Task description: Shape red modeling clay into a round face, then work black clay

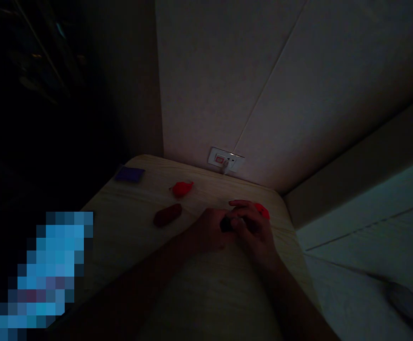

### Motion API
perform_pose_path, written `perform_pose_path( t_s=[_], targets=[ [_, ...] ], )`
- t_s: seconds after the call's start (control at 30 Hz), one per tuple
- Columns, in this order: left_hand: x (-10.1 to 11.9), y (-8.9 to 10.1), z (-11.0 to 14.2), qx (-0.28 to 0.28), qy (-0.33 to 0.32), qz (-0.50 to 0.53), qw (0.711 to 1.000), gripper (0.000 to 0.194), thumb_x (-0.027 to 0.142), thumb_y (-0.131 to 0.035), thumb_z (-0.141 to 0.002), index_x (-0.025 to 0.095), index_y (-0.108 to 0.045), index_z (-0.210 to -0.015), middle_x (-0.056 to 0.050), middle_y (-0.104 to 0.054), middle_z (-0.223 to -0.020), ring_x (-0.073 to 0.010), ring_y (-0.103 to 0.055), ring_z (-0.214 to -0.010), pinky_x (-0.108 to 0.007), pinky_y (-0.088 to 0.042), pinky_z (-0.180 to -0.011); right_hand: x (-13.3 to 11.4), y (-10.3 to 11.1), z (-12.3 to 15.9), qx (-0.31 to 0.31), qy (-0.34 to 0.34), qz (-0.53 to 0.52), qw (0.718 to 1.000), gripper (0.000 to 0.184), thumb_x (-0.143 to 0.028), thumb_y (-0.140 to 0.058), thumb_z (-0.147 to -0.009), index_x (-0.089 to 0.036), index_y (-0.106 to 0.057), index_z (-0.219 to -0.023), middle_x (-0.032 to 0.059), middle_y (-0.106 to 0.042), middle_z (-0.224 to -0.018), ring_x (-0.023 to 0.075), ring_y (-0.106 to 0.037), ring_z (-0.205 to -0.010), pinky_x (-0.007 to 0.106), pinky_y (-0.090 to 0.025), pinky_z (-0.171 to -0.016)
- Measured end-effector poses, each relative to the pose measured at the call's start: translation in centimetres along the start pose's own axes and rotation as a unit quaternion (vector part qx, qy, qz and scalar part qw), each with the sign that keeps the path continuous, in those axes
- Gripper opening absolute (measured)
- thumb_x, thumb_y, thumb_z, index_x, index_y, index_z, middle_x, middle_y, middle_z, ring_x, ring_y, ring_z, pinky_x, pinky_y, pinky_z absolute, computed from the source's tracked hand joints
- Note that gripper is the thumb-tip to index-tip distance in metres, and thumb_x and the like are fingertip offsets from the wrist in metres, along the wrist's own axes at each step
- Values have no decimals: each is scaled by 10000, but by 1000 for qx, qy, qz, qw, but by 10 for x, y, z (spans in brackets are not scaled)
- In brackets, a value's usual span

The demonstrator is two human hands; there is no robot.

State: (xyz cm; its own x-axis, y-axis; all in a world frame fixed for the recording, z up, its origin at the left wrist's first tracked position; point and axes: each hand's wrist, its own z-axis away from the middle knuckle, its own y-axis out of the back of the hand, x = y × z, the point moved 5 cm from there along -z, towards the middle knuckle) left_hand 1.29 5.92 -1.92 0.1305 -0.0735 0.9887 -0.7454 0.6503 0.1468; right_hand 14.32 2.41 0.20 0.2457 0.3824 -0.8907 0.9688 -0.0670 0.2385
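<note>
Over the wooden table my left hand [210,231] is closed in a fist around a small dark object [226,224], whose kind the dim light hides. From the other side my right hand [256,229] meets it, thumb and bent fingers closed at the object's right end. A bright red item [262,210] shows partly behind my right hand. Left of my hands lies a dark red, elongated piece [168,215]. Farther back is a small bright red bundle [182,189] with pointed, twisted-looking ends.
A flat blue-purple packet [130,174] lies at the table's [206,293] back left edge. A wall socket plate [225,160] with a red switch and a plug sits just behind the table. At the lower left there is a pixelated blue patch [53,265].
</note>
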Motion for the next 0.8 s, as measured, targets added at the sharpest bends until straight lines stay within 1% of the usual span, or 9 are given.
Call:
perform_pose_path(
  t_s=[0.07,0.17,0.23,0.3,0.4,0.5,0.63,0.73,0.8],
  targets=[
    [0,3,-2,24,-11,-11,1000,180,283,-691,-775,148,-680,-893,6,-648,-608,-172,-628,-548,-259,-437,-492,-2,2,0,19,22,42,999,113,-249,-731,-898,-311,-770,-984,75,-659,-1196,276,-619,-1136,446,-505,-952],
    [4,8,-3,71,-80,-24,994,168,238,-674,-781,154,-686,-926,1,-671,-730,-161,-625,-674,-259,-445,-592,-9,4,0,37,56,121,990,139,-235,-741,-888,-311,-768,-1000,72,-673,-1139,263,-640,-1047,445,-511,-922],
    [7,11,-3,96,-112,-34,988,155,224,-664,-787,163,-675,-930,3,-667,-776,-156,-610,-719,-261,-445,-639,-15,5,0,41,73,167,982,144,-239,-736,-891,-304,-768,-1016,74,-682,-1110,263,-646,-1021,443,-516,-904],
    [7,13,-3,123,-120,-48,984,185,233,-685,-769,161,-657,-937,-10,-667,-822,-167,-606,-756,-276,-454,-678,-21,5,0,42,87,196,976,143,-238,-718,-899,-290,-764,-1024,78,-681,-1102,264,-650,-1017,441,-521,-890],
    [6,17,-4,153,-138,-82,975,288,234,-748,-690,154,-645,-946,-34,-643,-883,-193,-596,-807,-303,-462,-717,-30,4,2,35,114,224,967,140,-216,-695,-892,-256,-754,-1012,85,-675,-1099,266,-653,-1016,436,-531,-872],
    [6,18,-4,158,-182,-122,963,269,215,-767,-652,162,-638,-882,-31,-587,-885,-188,-567,-799,-297,-439,-696,-36,2,3,17,142,234,962,148,-194,-696,-861,-227,-742,-997,98,-661,-1122,266,-657,-1006,424,-541,-856],
    [6,18,-2,172,-213,-165,948,211,244,-746,-705,177,-587,-826,-20,-558,-875,-165,-529,-756,-280,-403,-661,-38,-2,4,-3,150,238,960,156,-194,-706,-850,-214,-739,-1001,112,-641,-1162,255,-660,-992,408,-546,-852],
    [6,16,-1,154,-188,-182,953,203,275,-728,-741,193,-552,-800,18,-546,-761,-147,-501,-681,-274,-364,-621,-35,-3,4,9,133,221,966,86,-171,-664,-887,-217,-717,-936,90,-673,-1062,231,-661,-962,381,-544,-836],
    [5,13,0,130,-162,-185,961,172,273,-702,-771,199,-548,-799,34,-546,-706,-139,-498,-641,-271,-349,-599,-29,-2,4,28,96,175,979,59,-167,-656,-895,-220,-678,-908,63,-680,-974,199,-661,-873,341,-549,-766]
  ],
)
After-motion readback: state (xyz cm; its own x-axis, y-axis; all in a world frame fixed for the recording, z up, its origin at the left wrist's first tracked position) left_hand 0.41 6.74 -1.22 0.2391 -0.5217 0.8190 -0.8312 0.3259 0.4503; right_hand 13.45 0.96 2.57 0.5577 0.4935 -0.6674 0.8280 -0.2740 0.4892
